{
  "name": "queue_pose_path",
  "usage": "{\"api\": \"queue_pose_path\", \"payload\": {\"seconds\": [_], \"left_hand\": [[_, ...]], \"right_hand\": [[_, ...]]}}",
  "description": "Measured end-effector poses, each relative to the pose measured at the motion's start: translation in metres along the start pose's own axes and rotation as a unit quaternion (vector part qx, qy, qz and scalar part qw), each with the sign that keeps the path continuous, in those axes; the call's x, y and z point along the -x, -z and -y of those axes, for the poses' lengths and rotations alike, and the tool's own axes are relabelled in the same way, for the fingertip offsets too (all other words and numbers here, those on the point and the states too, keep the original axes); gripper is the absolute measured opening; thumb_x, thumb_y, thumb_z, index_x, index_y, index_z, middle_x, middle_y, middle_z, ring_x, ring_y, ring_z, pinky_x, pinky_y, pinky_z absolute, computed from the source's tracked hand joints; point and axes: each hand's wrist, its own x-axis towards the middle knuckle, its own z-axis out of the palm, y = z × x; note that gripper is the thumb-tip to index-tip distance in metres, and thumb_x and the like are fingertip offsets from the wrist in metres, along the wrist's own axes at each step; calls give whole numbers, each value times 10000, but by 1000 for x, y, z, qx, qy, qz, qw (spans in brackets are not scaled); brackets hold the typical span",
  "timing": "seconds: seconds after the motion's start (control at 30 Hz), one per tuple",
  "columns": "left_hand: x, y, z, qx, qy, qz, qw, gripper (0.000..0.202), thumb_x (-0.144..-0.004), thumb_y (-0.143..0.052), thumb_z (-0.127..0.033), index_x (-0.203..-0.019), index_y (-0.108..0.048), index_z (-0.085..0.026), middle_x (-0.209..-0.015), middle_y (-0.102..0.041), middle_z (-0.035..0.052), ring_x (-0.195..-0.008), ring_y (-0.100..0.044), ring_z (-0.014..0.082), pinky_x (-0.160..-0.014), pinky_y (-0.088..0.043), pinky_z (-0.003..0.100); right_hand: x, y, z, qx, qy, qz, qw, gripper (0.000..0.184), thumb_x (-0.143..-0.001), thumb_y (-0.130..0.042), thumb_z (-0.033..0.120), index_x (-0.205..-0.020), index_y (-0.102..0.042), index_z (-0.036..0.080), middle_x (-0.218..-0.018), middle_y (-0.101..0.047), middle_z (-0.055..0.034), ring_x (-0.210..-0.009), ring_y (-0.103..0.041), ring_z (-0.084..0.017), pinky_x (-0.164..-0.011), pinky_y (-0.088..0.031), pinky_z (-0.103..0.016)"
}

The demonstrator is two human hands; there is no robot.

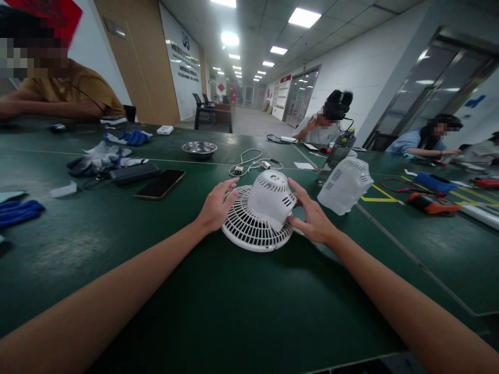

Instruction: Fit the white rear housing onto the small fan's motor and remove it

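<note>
A small white fan [260, 213] lies face down on the green table [218, 306], its round grille flat on the surface and its motor housing up. My left hand [217, 206] rests on the grille's left rim with fingers curled against it. My right hand [312, 217] grips the right side of the motor housing, thumb and fingers pressed on it. A second white plastic fan part [345, 185] stands just right of the fan, untouched.
A black phone [160, 184], a dark case [133, 173], gloves [132, 137], a steel bowl [199, 149] and a white cable [251, 162] lie beyond the fan. Tools [432, 203] lie at right. Other people sit at the far left and far right.
</note>
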Motion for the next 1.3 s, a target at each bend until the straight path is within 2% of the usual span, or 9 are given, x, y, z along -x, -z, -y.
{"api": "queue_pose_path", "payload": {"seconds": [0.13,0.23,0.37,0.53,0.73,0.83,0.97,1.1,1.3], "left_hand": [[-5,2,14,13,143,-25,989,492,-1008,-430,-488,-1329,-651,-188,-1296,-713,112,-1173,-668,278,-1020,-492,429],[-8,2,21,7,187,-19,982,430,-953,-531,-420,-1274,-682,-178,-1173,-767,104,-1076,-714,266,-959,-525,392],[-9,1,23,26,178,0,984,385,-958,-508,-393,-1196,-717,-173,-1183,-762,103,-1071,-712,253,-926,-535,366],[-4,5,15,149,143,-16,978,460,-1008,-430,-488,-1200,-693,-163,-1147,-762,96,-1036,-710,258,-898,-547,384],[-2,4,9,207,24,-85,974,487,-1018,-431,-572,-1215,-670,-197,-1309,-689,104,-1158,-655,263,-986,-526,399],[-3,-1,12,189,44,-63,979,477,-932,-601,-601,-1166,-684,-193,-1289,-690,110,-1157,-659,277,-964,-552,414],[-1,-6,10,271,106,-1,957,479,-852,-746,-517,-1175,-687,-168,-1182,-751,123,-1090,-717,303,-930,-601,473],[0,-8,13,335,181,12,925,358,-820,-797,-427,-1056,-733,-165,-973,-794,105,-874,-772,273,-835,-648,480],[-1,-9,17,286,176,1,942,241,-767,-832,-338,-951,-760,-199,-894,-796,81,-795,-777,267,-759,-669,468]], "right_hand": [[0,1,-7,-43,-20,-41,998,889,-834,-558,179,-1616,-213,424,-1504,-555,-37,-1218,-623,-331,-1070,-485,-634],[0,-3,-1,-61,-20,-25,998,881,-863,-613,295,-1626,-187,400,-1572,-483,-60,-1289,-580,-372,-1099,-448,-666],[0,-8,9,-31,-69,-34,997,1078,-762,-811,417,-1629,-171,375,-1609,-415,-107,-1269,-587,-406,-1081,-458,-689],[-1,-9,14,-139,-131,-70,979,1109,-665,-900,368,-1587,-286,314,-1294,-667,-113,-1097,-677,-367,-1008,-521,-670],[-5,-11,17,-370,-197,-172,892,761,-675,-877,359,-1347,-530,272,-1118,-737,-56,-999,-717,-295,-903,-596,-512],[-5,-14,23,-442,-230,-144,855,528,-720,-820,416,-1180,-616,254,-1070,-756,-45,-971,-728,-285,-854,-601,-468],[-2,-26,32,-499,-244,-22,831,431,-858,-578,610,-1091,-667,258,-1026,-777,-57,-1007,-723,-310,-832,-598,-517],[-2,-36,31,-467,-215,9,858,530,-897,-457,695,-1145,-675,280,-1007,-776,-51,-1005,-715,-299,-850,-587,-527],[-6,-37,16,-448,-206,10,870,522,-917,-425,671,-1181,-646,279,-1012,-745,-60,-913,-710,-281,-786,-600,-495]]}}
